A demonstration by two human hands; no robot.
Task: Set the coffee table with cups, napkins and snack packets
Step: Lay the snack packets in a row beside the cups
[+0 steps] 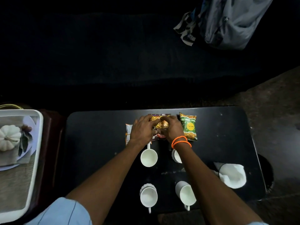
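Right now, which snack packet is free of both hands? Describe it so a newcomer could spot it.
Start at the black coffee table and look along its far edge, past the four white cups. The green packet lies flat just right of the right hand. It is the only green one and the only one untouched.

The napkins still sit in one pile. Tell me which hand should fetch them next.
Probably the right hand. The napkin pile lies at the table's right edge, on that arm's side; the left hand would have to cross over the cups. Both hands currently rest on the middle snack packet.
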